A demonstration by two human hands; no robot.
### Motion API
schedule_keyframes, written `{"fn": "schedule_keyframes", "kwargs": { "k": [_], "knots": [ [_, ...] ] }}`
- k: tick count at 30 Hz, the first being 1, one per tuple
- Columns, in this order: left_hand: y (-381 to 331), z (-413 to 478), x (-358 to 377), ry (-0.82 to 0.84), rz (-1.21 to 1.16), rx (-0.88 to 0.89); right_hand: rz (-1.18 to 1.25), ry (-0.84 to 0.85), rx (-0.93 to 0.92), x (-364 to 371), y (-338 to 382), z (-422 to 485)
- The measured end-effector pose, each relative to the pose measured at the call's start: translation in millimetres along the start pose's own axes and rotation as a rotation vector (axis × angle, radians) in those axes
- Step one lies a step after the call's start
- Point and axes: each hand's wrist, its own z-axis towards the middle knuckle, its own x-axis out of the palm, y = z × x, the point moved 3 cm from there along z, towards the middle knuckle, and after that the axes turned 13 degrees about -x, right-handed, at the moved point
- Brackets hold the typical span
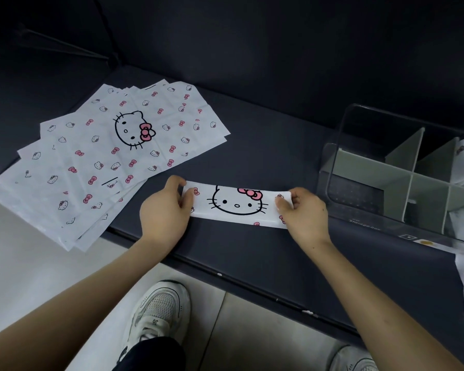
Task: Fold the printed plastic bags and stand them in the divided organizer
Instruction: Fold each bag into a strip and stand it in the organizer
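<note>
Folded bag (239,207) lies as a strip at centre frame; your left hand (166,212) and right hand (303,212) pinch its ends; bring them together squarely, then crease firmly before the organizer (370,167) at right.

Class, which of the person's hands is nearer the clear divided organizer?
Right. The right hand pinches the end of the folded bag beside the organizer; the left hand grips its far end.

Dark cushioned seat (265,145), perhaps a sofa, pale tiled floor (24,263), dim light
</note>
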Motion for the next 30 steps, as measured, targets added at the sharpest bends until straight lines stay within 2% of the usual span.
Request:
{"fn": "schedule_keyframes", "kwargs": {
  "k": [5, 7, 9, 12, 22, 23, 26, 28, 30],
  "knots": [
    [-7.1, -1.6, 5.2, -0.223, 0.27, 0.321, -0.014, 0.012, -0.024, -0.1, 3.0, 1.6],
    [-14.6, -7.6, 15.5, -0.133, 0.271, 0.49, -0.025, 0.019, -0.031, -1.2, 4.8, 1.5],
    [-21.6, -18.1, 28.1, 0.038, 0.266, 0.585, -0.043, 0.026, -0.039, -2.0, 6.3, 1.1],
    [-25.1, -26.0, 39.5, 0.189, 0.318, 0.54, -0.057, 0.027, -0.043, -1.7, 6.2, 0.9],
    [-24.6, -25.1, 44.9, 0.19, 0.464, 0.418, -0.143, 0.063, -0.035, 2.2, 5.3, 4.8],
    [-25.0, -25.2, 44.6, 0.181, 0.465, 0.419, -0.216, 0.015, -0.101, -0.6, 10.7, 3.0],
    [-25.6, -26.2, 45.0, 0.164, 0.449, 0.425, -0.581, -0.1, -0.465, 3.7, 25.1, -7.9],
    [-25.4, -26.5, 45.8, 0.154, 0.441, 0.427, -0.645, 0.053, -0.603, 21.3, 25.5, -16.2],
    [-25.7, -26.6, 45.3, 0.145, 0.44, 0.435, -0.618, 0.281, -0.598, 35.4, 18.3, -23.7]
  ]
}}
